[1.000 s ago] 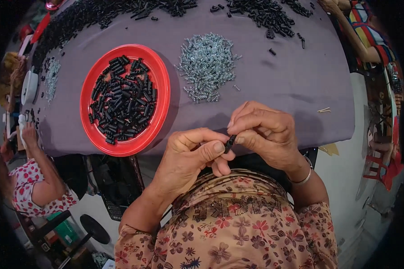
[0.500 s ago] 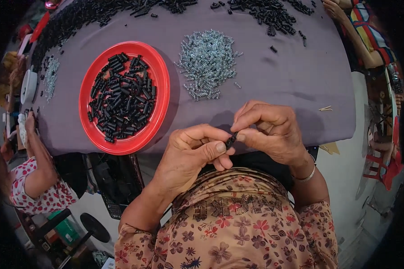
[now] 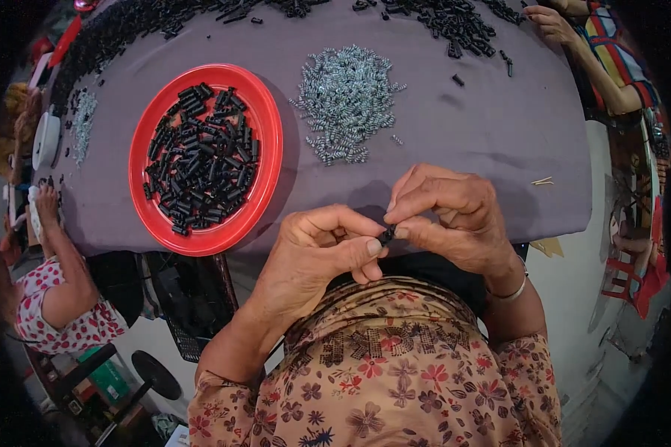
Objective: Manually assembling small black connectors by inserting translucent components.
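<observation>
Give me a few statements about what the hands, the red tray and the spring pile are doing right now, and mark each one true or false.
1. Both hands pinch one small black piece between them. True: left hand and right hand meet on it.
2. The red tray holds silver springs. False: it holds black tubular pieces.
3. The pile of silver springs lies loose on the purple cloth, right of the tray. True.
4. The hands work directly above the tray. False: they are at the table's near edge, off to the tray's right.
5. The right wrist wears a bangle. True.
</observation>
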Demonstrator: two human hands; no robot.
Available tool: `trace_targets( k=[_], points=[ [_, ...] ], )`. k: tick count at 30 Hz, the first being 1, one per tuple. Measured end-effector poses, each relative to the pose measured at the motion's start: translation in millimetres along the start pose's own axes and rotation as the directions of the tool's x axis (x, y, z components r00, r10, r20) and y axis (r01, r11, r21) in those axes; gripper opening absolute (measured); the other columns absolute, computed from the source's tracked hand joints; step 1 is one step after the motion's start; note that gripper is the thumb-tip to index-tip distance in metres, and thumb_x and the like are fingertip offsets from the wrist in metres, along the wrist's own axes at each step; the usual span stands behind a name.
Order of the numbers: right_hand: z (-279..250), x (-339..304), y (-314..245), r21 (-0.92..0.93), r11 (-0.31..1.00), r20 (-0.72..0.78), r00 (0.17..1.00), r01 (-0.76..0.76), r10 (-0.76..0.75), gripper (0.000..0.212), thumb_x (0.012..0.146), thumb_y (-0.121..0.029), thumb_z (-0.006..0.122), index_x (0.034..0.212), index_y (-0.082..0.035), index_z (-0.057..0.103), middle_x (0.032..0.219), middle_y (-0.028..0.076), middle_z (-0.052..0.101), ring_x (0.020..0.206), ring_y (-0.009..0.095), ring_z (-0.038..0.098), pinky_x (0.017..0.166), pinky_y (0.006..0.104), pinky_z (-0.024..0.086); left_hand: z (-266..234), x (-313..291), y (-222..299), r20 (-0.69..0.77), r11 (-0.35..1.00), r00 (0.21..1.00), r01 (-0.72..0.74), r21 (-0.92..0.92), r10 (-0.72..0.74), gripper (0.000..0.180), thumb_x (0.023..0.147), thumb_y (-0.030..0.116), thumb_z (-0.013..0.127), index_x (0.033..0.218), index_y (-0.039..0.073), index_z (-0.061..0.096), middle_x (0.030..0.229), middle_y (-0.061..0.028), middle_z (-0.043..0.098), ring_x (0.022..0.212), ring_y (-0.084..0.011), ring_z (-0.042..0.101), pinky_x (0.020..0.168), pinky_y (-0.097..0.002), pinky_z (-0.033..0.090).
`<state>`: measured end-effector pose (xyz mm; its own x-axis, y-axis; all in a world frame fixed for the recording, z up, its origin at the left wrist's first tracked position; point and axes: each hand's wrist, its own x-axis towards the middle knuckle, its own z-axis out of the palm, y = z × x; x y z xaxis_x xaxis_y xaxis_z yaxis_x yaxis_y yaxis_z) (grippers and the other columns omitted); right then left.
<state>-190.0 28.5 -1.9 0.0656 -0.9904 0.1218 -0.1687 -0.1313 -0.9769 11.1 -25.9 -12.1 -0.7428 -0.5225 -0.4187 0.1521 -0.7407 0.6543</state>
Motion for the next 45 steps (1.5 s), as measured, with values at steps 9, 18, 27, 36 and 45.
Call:
trace_targets(
  k=[9,18,27,36,45],
  points=[
    [-1,1,1,-0.031,0.998,0.027,0.998,0.058,-0.057,0.011,0.072,0.004,0.067,0.082,0.001,0.068,0.076,0.008,0.061,0.074,0.019,0.058,0.067,0.03,0.047,1,-2,-1,0.01,0.998,1.0,0.007,-0.056,-0.007,0.017,0.086,0.005,0.062,0.1,-0.005,0.063,0.084,-0.0161,0.066,0.067,-0.0182,0.066,0.058,-0.0247,0.055],
    [6,0,3,-0.044,0.999,-0.004,1.0,0.03,-0.03,0.009,0.072,0.003,0.068,0.08,0.001,0.067,0.075,0.009,0.061,0.073,0.019,0.059,0.065,0.0296,0.047,0,-1,-4,-0.003,1.0,1.0,-0.001,-0.013,0.001,0.016,0.086,0.006,0.062,0.098,-0.005,0.064,0.083,-0.0139,0.066,0.066,-0.0178,0.065,0.056,-0.0241,0.053],
    [12,-2,11,-0.165,0.98,-0.048,0.991,0.113,-0.122,0.015,0.073,-0.006,0.07,0.087,-0.003,0.068,0.076,0.008,0.061,0.074,0.018,0.06,0.062,0.0278,0.047,2,-1,-4,-0.049,0.999,0.999,-0.005,-0.052,0.003,0.015,0.086,0.005,0.061,0.099,-0.004,0.063,0.083,-0.0125,0.066,0.067,-0.0168,0.065,0.058,-0.024,0.053],
    [23,-2,11,-0.353,0.906,-0.055,0.962,0.232,-0.268,0.039,0.063,-0.013,0.079,0.097,-0.001,0.064,0.085,0.009,0.059,0.079,0.024,0.058,0.07,0.0339,0.047,-1,1,-2,-0.112,0.999,0.994,0.006,-0.05,-0.012,0.012,0.085,0.006,0.062,0.096,-0.001,0.065,0.086,-0.0075,0.064,0.068,-0.0116,0.061,0.057,-0.0206,0.047],
    [36,-3,15,-0.545,0.771,-0.138,0.872,0.329,-0.47,0.043,0.055,-0.006,0.078,0.096,0.001,0.063,0.083,0.009,0.057,0.077,0.027,0.057,0.065,0.0345,0.048,3,-2,-4,-0.14,0.996,0.988,-0.073,-0.042,0.067,0.009,0.085,0.004,0.063,0.092,0.0,0.067,0.091,-0.0015,0.056,0.071,-0.0061,0.051,0.058,-0.0195,0.039]
  ],
)
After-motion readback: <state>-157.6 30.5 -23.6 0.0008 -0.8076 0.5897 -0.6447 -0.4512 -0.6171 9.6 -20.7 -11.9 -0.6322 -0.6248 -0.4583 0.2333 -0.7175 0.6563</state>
